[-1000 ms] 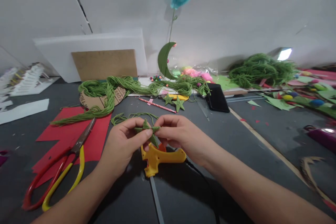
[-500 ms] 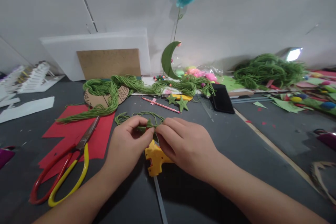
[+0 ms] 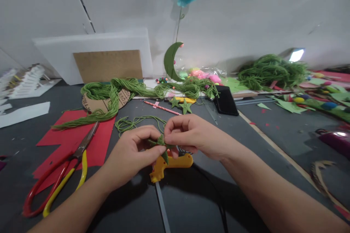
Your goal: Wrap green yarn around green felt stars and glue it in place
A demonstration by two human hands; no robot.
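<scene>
Both hands meet just above the dark table. My left hand [image 3: 133, 151] pinches a small green yarn-wrapped star [image 3: 161, 145] from the left. My right hand [image 3: 191, 134] pinches the same star from the right, fingers curled. A thin green yarn strand [image 3: 133, 122] trails from the star across the table. Directly under the hands lies a yellow glue gun [image 3: 171, 164] with its black cord running toward me.
Red and yellow scissors [image 3: 58, 178] lie on red paper [image 3: 73, 142] at the left. Green yarn hanks [image 3: 115, 93], two finished stars [image 3: 182, 105], a black phone [image 3: 225, 101], a green crescent with a blue flower [image 3: 172, 60] and white foam boards [image 3: 93, 52] fill the back.
The right hand has lifted and drawn back, uncovering the glue gun again. The star has turned a little between the fingers of both hands.
</scene>
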